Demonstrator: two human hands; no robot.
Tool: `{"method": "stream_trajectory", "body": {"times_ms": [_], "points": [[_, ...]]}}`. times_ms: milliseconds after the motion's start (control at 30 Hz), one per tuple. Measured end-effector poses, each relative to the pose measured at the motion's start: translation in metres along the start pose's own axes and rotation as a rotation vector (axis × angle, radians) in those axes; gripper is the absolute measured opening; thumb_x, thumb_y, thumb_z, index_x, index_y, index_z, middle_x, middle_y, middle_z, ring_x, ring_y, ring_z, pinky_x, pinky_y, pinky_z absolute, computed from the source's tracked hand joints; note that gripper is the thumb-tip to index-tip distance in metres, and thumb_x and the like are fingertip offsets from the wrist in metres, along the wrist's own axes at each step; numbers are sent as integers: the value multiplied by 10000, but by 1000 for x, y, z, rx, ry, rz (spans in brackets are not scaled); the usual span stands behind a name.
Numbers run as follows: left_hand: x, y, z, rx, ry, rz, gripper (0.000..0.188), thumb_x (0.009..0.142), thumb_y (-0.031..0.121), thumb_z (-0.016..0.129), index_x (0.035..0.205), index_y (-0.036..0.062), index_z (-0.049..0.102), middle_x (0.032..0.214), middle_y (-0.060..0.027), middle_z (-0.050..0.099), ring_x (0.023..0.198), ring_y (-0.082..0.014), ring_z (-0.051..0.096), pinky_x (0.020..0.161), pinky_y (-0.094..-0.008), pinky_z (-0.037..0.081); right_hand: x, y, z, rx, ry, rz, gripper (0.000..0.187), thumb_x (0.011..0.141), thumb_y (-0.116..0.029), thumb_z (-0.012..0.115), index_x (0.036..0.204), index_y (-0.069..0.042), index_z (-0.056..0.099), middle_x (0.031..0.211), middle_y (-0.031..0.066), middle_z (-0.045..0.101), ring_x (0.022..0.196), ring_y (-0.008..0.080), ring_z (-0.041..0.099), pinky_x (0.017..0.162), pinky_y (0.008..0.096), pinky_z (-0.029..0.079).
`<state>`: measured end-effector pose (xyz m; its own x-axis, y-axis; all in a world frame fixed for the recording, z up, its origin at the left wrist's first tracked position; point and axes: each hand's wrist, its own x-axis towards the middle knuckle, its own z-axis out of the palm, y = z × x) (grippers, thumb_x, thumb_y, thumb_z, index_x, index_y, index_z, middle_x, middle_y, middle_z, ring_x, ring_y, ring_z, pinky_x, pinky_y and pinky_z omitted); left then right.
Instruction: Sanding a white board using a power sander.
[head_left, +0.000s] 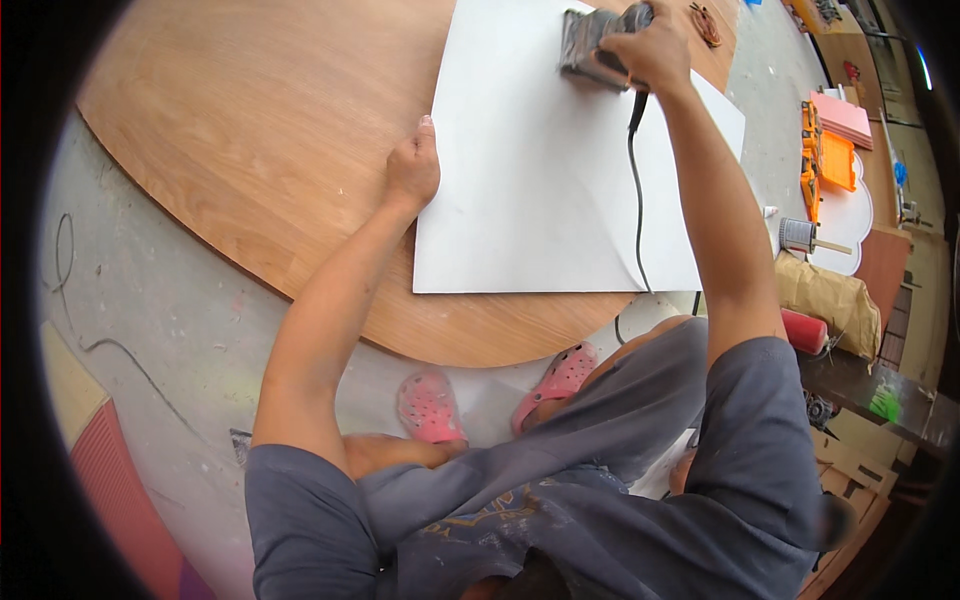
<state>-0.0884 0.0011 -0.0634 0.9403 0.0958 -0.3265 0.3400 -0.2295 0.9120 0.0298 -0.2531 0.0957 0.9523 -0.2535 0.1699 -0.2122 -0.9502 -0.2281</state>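
Observation:
My right hand (656, 52) is wrapped round a dark electric sander (588, 48), which rests on the upper part of a white board (530, 190). A black cord (638, 205) trails from the tool across the board and over its near edge. At the board's left edge, my left hand (412, 172) grips the side with its fingers curled and the thumb upright; part of the fingers is hidden. The board lies on a large wood-grain tabletop (250, 140) with a rounded edge.
A coiled brown cord (705, 24) lies at the tabletop's far right. Beyond stand a paint can (797, 235) with a stick, a brown paper bundle (830, 300), a red roll (803, 332) and orange plastic parts (838, 162). Another cable (130, 350) runs across the grey floor at left.

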Motion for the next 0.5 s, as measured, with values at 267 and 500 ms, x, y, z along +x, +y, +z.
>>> {"method": "stream_trajectory", "body": {"times_ms": [267, 500], "points": [[1, -5, -3, 4, 41, 8, 687, 1014, 506, 327, 923, -76, 680, 931, -299, 676, 923, -417, 649, 845, -449, 491, 70, -40, -10, 73, -35, 233, 726, 681, -216, 759, 1300, -22, 433, 954, 216, 696, 809, 306, 709, 683, 371, 590], [-1, -4, -3, 0, 59, 29, 693, 1014, 514, 332, 906, -74, 682, 933, -296, 677, 926, -417, 650, 843, -453, 490, 46, -48, -6, 142, -62, 115, 721, 692, -207, 755, 1304, -9, 428, 957, 215, 692, 791, 288, 713, 628, 354, 591]]}}
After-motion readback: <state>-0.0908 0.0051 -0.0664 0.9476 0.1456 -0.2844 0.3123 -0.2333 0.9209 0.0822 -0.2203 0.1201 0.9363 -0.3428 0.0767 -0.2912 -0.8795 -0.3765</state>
